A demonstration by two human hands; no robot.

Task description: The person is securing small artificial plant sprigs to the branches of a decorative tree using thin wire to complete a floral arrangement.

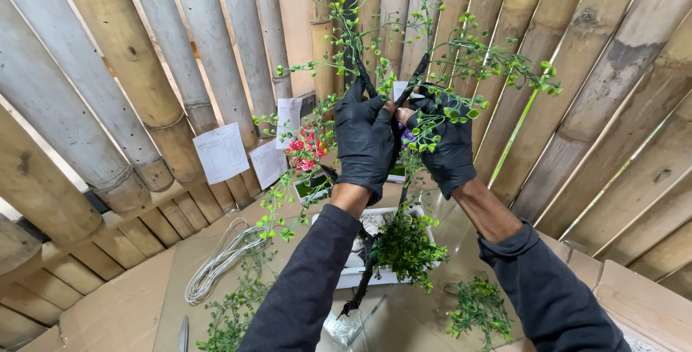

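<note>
Left hand: the black-gloved left hand (365, 139) is raised in front of the bamboo wall (137, 78), fingers curled and pressed together around the dark stems of the artificial tree (404, 85).
Right hand: the gloved right hand (448, 139) sits just beside the left, its thumb and forefinger pinching a dark twig near the top of the trunk (the other fingers are half hidden by leaves, so I cannot tell how they lie).
Tree: held upright between both hands, its dark trunk (362, 273) running down into the white rectangular planter (355, 274); thin wiry branches with small green leaves fan out above and to the sides.
Planter: stands on the cardboard-covered table (122, 309), filled with white pebbles and a tuft of green foliage (407, 247).
Around it: a coil of white wire (216, 262) lies to the left, loose green sprigs (476, 312) to the right, a small pot of pink flowers (306, 150) behind the hands, and paper sheets (222, 152) pinned on the wall.
Risk: bending the twig too sharply could likely snap or kink it; a pull upward might lift the trunk out of the pebbles or tip the light planter; the spreading branches could snag the glove and shed leaves.
</note>
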